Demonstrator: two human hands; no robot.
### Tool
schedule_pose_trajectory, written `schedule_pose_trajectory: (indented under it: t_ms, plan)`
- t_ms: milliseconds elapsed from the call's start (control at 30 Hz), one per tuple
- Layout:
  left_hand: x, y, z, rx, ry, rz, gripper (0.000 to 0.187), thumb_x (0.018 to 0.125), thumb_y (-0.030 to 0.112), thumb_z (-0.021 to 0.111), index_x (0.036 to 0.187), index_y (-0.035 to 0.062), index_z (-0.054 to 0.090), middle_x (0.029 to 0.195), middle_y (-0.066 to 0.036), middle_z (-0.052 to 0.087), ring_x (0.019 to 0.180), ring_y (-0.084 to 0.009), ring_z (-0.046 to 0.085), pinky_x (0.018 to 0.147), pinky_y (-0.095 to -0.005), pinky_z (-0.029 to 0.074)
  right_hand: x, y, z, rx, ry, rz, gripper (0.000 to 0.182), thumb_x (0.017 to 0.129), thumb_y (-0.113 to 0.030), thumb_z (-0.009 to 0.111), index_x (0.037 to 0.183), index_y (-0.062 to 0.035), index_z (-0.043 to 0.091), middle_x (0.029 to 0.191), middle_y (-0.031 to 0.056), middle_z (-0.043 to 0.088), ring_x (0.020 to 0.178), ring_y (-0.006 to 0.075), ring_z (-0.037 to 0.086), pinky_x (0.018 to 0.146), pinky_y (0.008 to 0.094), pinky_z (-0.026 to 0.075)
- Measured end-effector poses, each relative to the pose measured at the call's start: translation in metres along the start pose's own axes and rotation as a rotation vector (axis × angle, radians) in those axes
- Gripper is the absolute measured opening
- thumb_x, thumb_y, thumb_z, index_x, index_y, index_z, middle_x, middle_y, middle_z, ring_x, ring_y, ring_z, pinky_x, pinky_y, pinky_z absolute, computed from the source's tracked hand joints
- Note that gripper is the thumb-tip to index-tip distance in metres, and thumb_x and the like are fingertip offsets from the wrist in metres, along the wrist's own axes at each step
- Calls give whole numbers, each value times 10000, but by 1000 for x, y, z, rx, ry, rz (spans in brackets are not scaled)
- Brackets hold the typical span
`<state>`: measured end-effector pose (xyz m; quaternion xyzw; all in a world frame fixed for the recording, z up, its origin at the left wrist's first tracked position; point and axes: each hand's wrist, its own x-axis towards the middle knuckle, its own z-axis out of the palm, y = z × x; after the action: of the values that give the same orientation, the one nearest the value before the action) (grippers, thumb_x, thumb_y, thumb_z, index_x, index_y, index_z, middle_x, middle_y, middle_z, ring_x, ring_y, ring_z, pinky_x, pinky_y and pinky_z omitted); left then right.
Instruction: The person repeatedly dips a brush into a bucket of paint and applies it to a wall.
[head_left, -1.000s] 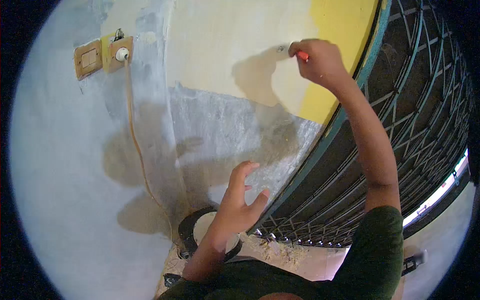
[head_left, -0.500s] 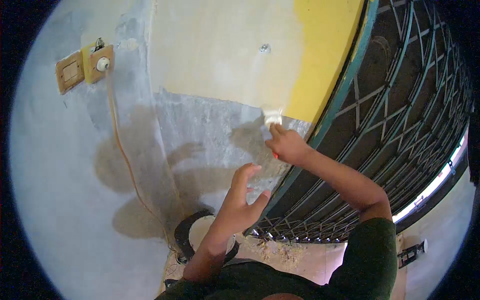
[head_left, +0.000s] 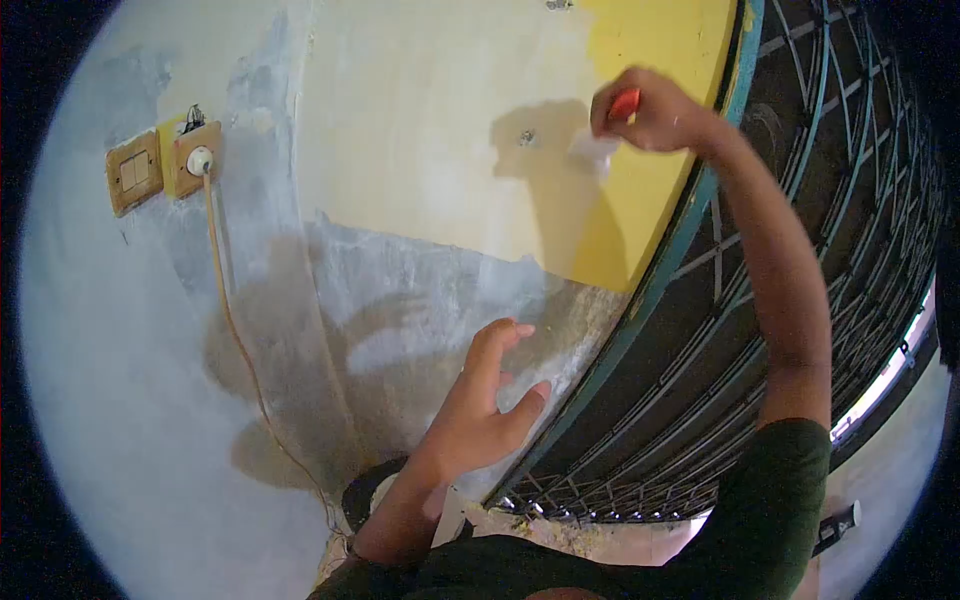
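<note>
My right hand (head_left: 655,108) is closed around the red handle of a paintbrush (head_left: 594,152), held high near the yellow part of the wall. The pale brush head points down and left and is blurred by motion. Below it, the painted area of the wall (head_left: 400,130) is cream on the left and yellow on the right, ending at a slanted edge above bare grey plaster (head_left: 420,290). My left hand (head_left: 485,410) hangs in front of the grey plaster, empty, with fingers and thumb apart. Under my left forearm is a dark-rimmed bucket (head_left: 362,492), largely hidden.
A teal frame (head_left: 655,270) and a folding metal lattice gate (head_left: 780,280) stand on the right. At left are a switch plate (head_left: 134,173) and a socket (head_left: 198,160) with a plugged-in cord (head_left: 232,320) running down. Debris (head_left: 560,535) lies on the floor.
My right hand has moved up with the paintbrush, from the lower paint edge to the yellow area. My left hand stays nearly in place. The view has tilted up slightly.
</note>
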<state>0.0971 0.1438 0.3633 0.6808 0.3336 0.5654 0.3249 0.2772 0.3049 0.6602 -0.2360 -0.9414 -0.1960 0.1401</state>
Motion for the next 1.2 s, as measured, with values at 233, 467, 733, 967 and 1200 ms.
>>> schedule_pose_trajectory:
  t_ms: [233, 467, 733, 967, 1200]
  plan:
    - [37, 6, -4, 37, 38, 110, 574, 861, 139, 655, 1360, 83, 376, 1428, -193, 343, 1318, -338, 408, 973, -451, 454, 18, -43, -76, -575, 164, 49, 115, 762, -55, 624, 847, -49, 702, 799, 112, 713, 744, 287, 684, 687, 383, 532]
    - [56, 10, -1, 32, -17, 151, 637, 887, 134, 660, 1426, 101, 324, 1486, -146, 337, 1379, -298, 359, 1006, -425, 404, -6, -19, 31, -551, 96, -157, 209, 658, -63, 639, 867, -65, 639, 782, 154, 615, 793, 366, 627, 712, 467, 511]
    - [45, 16, -3, -18, -44, 131, 621, 889, 135, 656, 1419, 101, 334, 1492, -139, 325, 1378, -291, 359, 1011, -422, 398, -54, -60, 131, -129, -200, -238, 226, 631, -91, 678, 849, -51, 634, 747, 155, 622, 762, 358, 635, 704, 466, 502]
    - [16, 20, -3, 5, 11, 113, 586, 856, 140, 666, 1363, 89, 377, 1401, -183, 348, 1274, -315, 441, 951, -428, 456, -15, -24, 101, 101, -94, -99, 131, 683, -76, 627, 800, -50, 680, 807, 132, 693, 760, 310, 670, 692, 376, 523]
    - [-12, 27, -2, 2, 3, 70, 585, 854, 119, 670, 1362, 89, 380, 1402, -178, 345, 1278, -314, 434, 952, -420, 454, 40, -24, -11, -364, 443, -55, 160, 743, -59, 603, 871, -115, 680, 824, 104, 687, 800, 326, 663, 722, 415, 528]
